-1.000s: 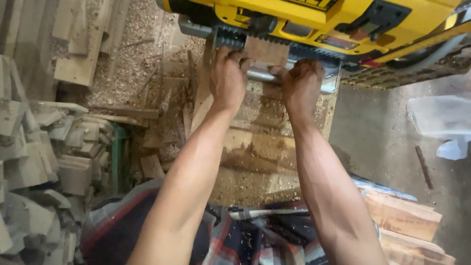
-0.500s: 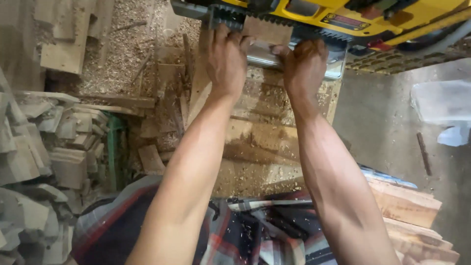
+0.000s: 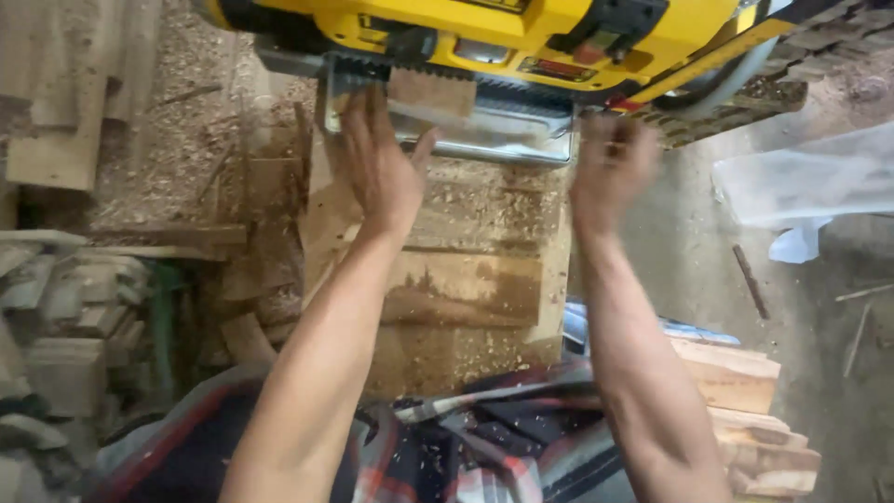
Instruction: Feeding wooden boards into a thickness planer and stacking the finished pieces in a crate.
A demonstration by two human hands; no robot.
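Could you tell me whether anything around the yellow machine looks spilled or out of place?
Yes: wood shavings lie scattered over the board below the yellow machine, near the left hand, and offcuts sit in a loose heap at left.

Stacked wood offcuts [image 3: 65, 317] (sawdust [image 3: 177, 140] around)

Both bare forearms reach straight forward from the bottom of the view, roughly parallel and well apart. The left hand [image 3: 377, 168] is open, palm down, fingers stretched forward and close together, thumb spread out toward the right. The right hand [image 3: 610, 168] is raised at about the same height, blurred, its fingers loosely extended and slightly spread; it grips nothing that can be seen.
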